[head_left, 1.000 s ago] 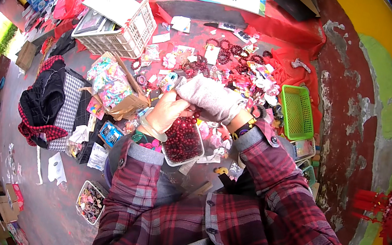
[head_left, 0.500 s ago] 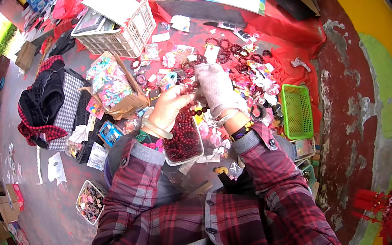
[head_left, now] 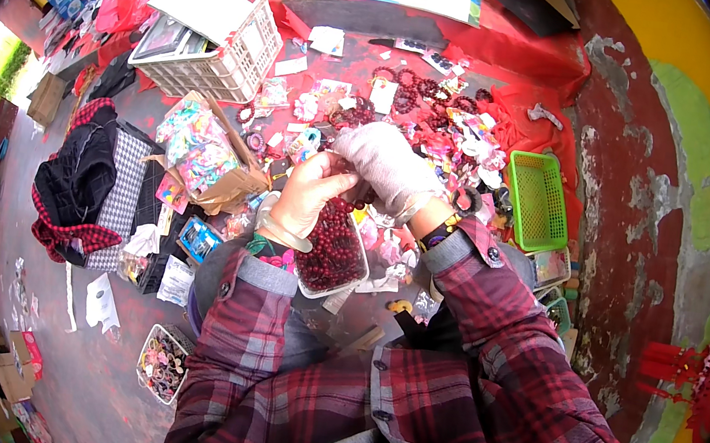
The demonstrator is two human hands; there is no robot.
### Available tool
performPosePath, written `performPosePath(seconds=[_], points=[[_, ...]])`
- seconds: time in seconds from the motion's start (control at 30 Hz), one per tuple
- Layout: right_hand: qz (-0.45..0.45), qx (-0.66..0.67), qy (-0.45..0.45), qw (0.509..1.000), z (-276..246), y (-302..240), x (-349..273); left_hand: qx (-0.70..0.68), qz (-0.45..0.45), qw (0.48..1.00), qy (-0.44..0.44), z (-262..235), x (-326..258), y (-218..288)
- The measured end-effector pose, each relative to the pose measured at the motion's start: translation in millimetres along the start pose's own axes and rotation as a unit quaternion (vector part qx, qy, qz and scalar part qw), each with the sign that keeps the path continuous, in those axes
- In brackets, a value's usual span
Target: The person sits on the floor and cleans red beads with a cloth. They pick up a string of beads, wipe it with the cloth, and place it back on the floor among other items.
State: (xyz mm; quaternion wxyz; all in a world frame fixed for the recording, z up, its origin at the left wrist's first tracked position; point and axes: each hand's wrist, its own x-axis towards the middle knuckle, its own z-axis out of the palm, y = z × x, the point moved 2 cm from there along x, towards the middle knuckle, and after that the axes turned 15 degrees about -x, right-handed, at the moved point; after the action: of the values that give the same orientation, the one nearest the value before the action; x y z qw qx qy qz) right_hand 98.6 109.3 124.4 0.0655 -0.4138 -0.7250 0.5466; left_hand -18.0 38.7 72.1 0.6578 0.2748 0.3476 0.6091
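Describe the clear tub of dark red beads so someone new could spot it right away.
Start at the red cloth strewn with trinkets, then come down to the person's hands. Right under the bare left hand sits a clear tub, the only container packed with dark red beads.

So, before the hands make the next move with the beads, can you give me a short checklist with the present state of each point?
1. Left hand holds the string of dark red beads: ok.
2. Gloved right hand touches the same string: ok.
3. Clear container of red beads sits upright under the hands: ok.
4. Container rests steadily on the lap: cannot tell.
5. String is knotted or closed: cannot tell.
6. Green basket stands apart from the hands: ok.
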Motion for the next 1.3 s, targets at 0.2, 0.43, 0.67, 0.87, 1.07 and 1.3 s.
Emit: performPosePath(seconds=[0.2,0.43,0.67,0.87,1.07,1.3], points=[[0.023,0.133,0.079,0.988,6,30,16,-0.038,-0.006,0.999,0.034,-2,3,-5],[-0.062,0.178,-0.019,0.982,0,5,1,-0.043,0.072,0.993,0.085,-9,1,6],[-0.266,-0.338,0.103,0.897,2,13,18,0.116,0.045,0.991,0.058,-14,8,-3],[0.040,0.159,0.058,0.985,-3,1,-3,0.030,0.085,0.992,0.087,4,1,-4],[0.106,0.352,0.024,0.930,-1,23,10,-0.035,0.049,0.996,0.073,-1,4,-4],[-0.380,-0.225,0.037,0.897,-8,2,-1,0.088,0.104,0.989,0.058,-16,6,1]])
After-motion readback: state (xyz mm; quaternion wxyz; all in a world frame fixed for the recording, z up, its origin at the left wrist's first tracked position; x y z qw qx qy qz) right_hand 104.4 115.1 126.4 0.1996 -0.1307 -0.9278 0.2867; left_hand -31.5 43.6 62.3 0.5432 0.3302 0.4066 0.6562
